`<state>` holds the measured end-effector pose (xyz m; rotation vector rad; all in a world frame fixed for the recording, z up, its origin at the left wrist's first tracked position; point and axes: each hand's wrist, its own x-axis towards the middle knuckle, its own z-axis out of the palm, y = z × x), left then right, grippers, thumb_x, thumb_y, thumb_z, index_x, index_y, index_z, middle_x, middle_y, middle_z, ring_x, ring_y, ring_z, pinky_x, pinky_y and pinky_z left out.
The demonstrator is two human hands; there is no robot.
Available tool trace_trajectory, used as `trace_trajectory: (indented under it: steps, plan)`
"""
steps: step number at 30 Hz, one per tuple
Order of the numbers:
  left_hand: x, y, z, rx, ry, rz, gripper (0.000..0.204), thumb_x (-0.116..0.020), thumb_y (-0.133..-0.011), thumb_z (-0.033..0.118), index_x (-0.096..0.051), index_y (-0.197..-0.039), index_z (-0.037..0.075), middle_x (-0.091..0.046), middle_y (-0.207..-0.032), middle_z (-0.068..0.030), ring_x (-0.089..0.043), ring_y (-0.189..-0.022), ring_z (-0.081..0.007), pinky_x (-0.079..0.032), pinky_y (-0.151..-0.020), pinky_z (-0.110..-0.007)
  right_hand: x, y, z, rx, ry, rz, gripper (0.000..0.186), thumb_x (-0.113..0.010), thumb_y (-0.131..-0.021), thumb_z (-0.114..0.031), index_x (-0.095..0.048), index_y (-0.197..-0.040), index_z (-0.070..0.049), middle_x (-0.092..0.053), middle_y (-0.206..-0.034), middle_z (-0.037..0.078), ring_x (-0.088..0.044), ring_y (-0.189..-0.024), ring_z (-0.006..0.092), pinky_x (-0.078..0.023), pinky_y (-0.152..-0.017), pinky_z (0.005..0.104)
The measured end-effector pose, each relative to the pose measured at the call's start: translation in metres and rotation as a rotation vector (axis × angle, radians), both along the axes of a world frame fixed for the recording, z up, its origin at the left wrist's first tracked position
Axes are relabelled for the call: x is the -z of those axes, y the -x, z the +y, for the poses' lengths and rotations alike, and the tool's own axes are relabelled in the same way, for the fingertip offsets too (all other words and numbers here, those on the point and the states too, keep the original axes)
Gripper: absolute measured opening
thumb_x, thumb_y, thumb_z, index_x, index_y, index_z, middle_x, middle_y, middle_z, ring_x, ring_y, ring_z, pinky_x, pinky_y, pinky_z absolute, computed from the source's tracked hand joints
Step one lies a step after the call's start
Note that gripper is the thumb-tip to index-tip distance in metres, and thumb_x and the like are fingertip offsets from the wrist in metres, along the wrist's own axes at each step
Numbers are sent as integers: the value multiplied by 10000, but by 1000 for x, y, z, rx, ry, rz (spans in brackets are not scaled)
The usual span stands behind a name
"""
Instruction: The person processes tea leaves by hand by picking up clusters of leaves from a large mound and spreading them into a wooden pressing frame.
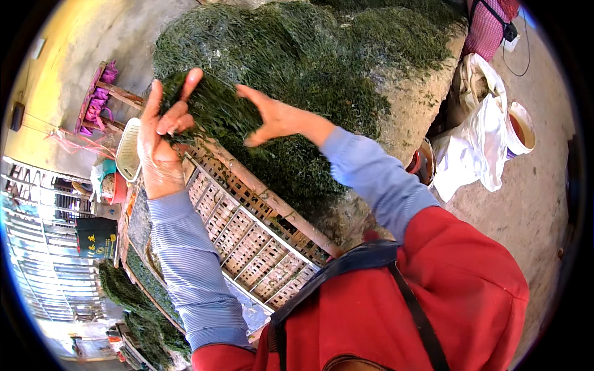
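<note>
A large heap of dark green, stringy seaweed-like strands (pixel 297 68) spreads over a pale slab (pixel 421 105) in front of me. My left hand (pixel 162 133) is at the heap's left edge, its thumb and one finger stretched well apart and the other fingers curled toward the palm. Dark strands show between the spread digits, apparently behind them, and no firm grip on them is visible. To its right, my right hand (pixel 275 117) hovers over the strands with thumb and fingers wide apart, holding nothing. A loose clump of green strands (pixel 223 108) lies between the hands.
Below my hands are a wooden pole (pixel 272 201) and a slatted, perforated crate (pixel 247 247) with green bits on it. A white plastic basket (pixel 129 150) stands left. At right are a white sack (pixel 473 142) and buckets (pixel 521 127). Another person's checked clothing (pixel 486 31) shows top right.
</note>
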<state>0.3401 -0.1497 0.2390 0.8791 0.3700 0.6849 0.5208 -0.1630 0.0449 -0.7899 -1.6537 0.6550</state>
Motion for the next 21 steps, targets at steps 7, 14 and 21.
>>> trace_trajectory:
  steps: [7,14,21]
  plan:
    - [-64,19,30,17,-195,-158,332,-472,-935,127,-444,-1203,-66,-600,-1080,-202,-388,-438,-32,-361,-434,-185,82,41,23,151,491,-54,316,-625,-850,-265,-607,-884,50,-641,-767,160,-657,-716,253,-546,-665,384]
    - [108,22,14,-148,201,235,151,-523,-900,97,-525,-987,-27,-600,-827,-103,-461,-533,-99,-409,-459,-223,27,-27,11,510,201,-679,191,-519,-774,-131,-609,-727,31,-644,-781,217,-653,-713,337,-533,-606,434]
    - [153,-26,0,-282,377,357,297,-549,-855,121,-541,-1113,-25,-594,-1119,-160,-576,-1009,-319,-459,-895,-485,-60,27,-56,465,16,-950,166,-556,-746,-94,-634,-866,-11,-651,-732,139,-653,-628,258,-524,-545,392]
